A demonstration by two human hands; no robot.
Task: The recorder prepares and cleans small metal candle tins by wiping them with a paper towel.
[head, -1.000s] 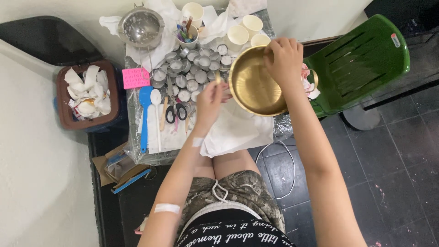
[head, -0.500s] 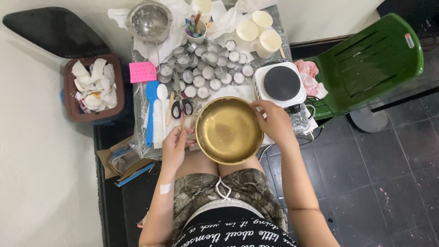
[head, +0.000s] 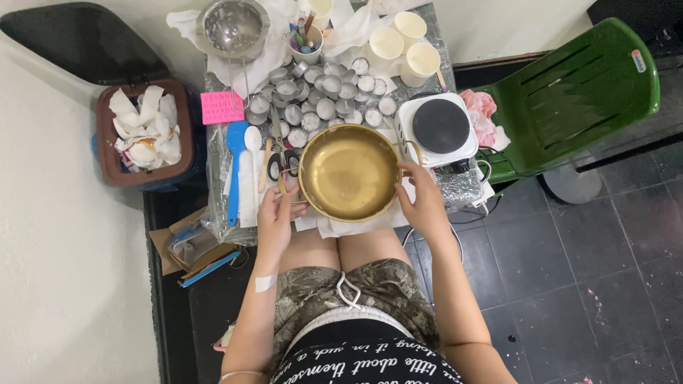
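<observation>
Nearest: lap in patterned shorts, black top with pale lettering, a plaster on the left forearm

Just above the knees, left hand curled at the near-left rim of the brass bowl, fingers pinched on what looks like a small handle there; right hand cupped against the near-right rim, fingers closed on the edge. Bowl level, at the front edge of the table, over a white cloth; whether fully resting or partly carried, cannot tell. Inside shiny and bare, nothing poured in yet

Left of the bowl: scissors, white spoon, blue spatula, pink note. Right of it, touching or nearly so: white single hot plate, nothing on the burner

Behind the bowl: cluster of small metal cups, some with white inside, others seemingly unfilled, so filling judged partly done at most. Farther back: cup of pens, three cream paper cups, steel bowl

Off the table: brown bin of crumpled paper at left, green plastic chair at right, dark tiled floor
</observation>
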